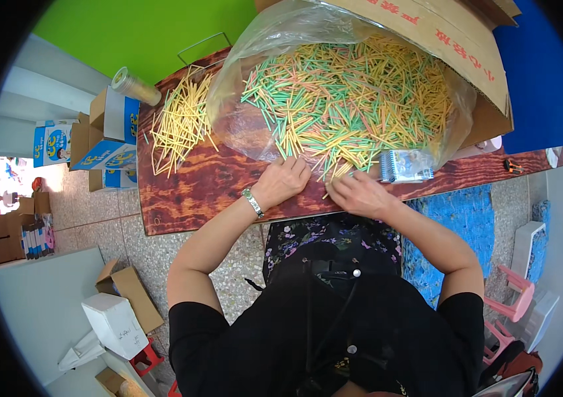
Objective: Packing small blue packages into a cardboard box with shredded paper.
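A big heap of thin green, yellow and pink sticks (347, 99) spills from a clear plastic bag (238, 129) onto the wooden table. My left hand (285, 180) is at the heap's near edge, its fingers bent down and drawn together; whatever they hold is hidden. Just to its right, my right hand (361, 193) has its fingers curled around a few yellow sticks, one end poking out by the fingertips. A small spiral-bound notebook (406, 165) lies right beside that hand, against the bag.
Mostly yellow sticks form a separate pile (185, 119) on the table's left, near a lying clear plastic jar (136, 86). A large cardboard box (457, 40) stands behind the bag. Blue-and-white boxes (106, 132) sit beyond the reddish-brown table's (195, 198) left edge.
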Demonstrator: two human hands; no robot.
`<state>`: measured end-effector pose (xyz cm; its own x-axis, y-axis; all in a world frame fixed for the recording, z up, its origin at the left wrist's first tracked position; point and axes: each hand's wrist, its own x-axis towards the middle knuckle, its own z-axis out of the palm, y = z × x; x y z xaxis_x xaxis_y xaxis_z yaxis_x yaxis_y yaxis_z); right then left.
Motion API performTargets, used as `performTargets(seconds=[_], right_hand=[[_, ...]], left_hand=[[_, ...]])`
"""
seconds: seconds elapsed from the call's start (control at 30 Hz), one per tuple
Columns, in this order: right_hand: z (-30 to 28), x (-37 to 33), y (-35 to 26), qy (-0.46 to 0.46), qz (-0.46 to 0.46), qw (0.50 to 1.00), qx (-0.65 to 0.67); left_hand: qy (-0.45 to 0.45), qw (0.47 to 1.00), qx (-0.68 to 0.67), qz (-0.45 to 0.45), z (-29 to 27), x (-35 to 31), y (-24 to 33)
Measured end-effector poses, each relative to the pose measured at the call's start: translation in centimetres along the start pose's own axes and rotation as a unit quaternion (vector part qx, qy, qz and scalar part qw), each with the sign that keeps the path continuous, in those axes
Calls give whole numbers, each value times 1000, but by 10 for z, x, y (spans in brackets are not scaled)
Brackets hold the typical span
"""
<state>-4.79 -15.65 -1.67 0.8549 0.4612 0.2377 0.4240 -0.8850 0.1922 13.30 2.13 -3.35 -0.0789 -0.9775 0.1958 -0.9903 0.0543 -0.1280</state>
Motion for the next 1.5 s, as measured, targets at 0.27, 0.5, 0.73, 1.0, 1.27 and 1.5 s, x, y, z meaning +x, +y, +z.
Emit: performTargets(seconds=[0.27, 0.5, 0.73, 1.0, 1.27, 1.5], right_hand=[[0, 30, 44, 64, 186, 976, 92], [-34, -8, 64, 3, 200, 979, 48], [-10, -29, 20, -115, 60, 991, -45], [-53, -19, 80, 44, 247, 957, 144], [-76, -20, 124, 159, 404, 882, 184], [-72, -28, 98, 152, 349, 911, 157]], left_hand=[[148, 970, -122, -151, -13, -19, -11], [52, 990, 28, -125, -12, -52, -35], [-49, 990, 122, -50, 2, -45, -55], [55, 980, -110, -159, -40, -25, -96], [180, 960, -120, -179, -79, 67, -143], [123, 971, -118, -168, -85, 33, -114]])
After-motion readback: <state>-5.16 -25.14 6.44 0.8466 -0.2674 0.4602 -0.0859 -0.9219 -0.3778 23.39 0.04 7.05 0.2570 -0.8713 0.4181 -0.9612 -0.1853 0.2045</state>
